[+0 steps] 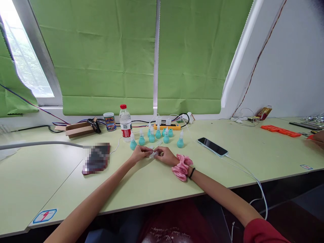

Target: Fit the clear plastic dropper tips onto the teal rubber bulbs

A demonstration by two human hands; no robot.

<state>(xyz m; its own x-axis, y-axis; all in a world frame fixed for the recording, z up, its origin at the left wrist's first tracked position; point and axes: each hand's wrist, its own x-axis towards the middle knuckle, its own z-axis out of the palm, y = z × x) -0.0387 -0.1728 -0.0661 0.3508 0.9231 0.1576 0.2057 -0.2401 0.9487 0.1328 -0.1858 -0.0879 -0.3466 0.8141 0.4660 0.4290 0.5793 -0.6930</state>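
My left hand [140, 153] and my right hand [165, 156] meet over the table, fingertips pinched on a small clear plastic piece [153, 154] between them. Its exact form is partly hidden by the fingers. Just beyond my hands stand several teal squeeze bulbs, most with clear pointed tips. One bulb [133, 145] stands nearest my left hand, and another bulb [180, 143] is apart on the right. Toward the back, a teal bulb [170, 133] shows no clear tip. A small clear piece [159, 143] lies on the table between the bulbs and my hands.
A water bottle [126, 126], a printed can [109, 122] and an open cardboard box [79, 130] are behind on the left. A yellow power strip [174, 127] sits behind the bulbs. To the right lie a phone [212, 146] on a cable and orange plastic parts [280, 131].
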